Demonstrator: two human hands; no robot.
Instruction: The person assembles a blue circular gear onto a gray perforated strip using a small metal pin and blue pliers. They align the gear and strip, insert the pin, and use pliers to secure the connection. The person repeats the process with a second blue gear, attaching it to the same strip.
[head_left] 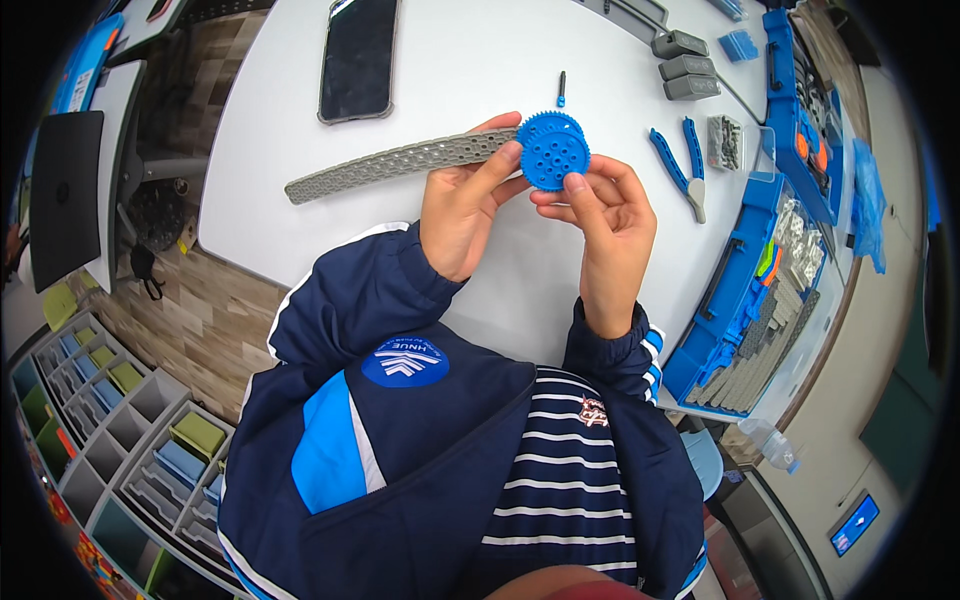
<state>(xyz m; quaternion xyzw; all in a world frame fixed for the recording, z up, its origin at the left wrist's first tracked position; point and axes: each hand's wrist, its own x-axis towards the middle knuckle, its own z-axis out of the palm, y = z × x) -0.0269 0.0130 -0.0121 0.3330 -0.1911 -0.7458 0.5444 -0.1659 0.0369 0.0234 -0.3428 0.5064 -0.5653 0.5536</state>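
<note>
So both hands are busy here. The left grip (462,205) is closed around one end of a long gray perforated beam (395,165), thumb at the near edge of the blue gear (556,150). The right grip (612,225) has the gear's opposite rim pinched between thumb and fingers. That puts the gear right between the two grips, over the beam's end, above the counter (270,120). Can't tell whether anything pins them together.

What I'd worry about: the beam sticks way out to the left of the left grip, so its weight could lever the held end down and knock the holes out of line. The right grip is only on the toothed rim, so a sideways push could spin or tip the gear. And the little dark shaft with a blue end (562,90) sits loose just beyond the gear; one careless knuckle might roll it away. The blue-handled tool (694,180) off to the right seems safely clear.
</note>
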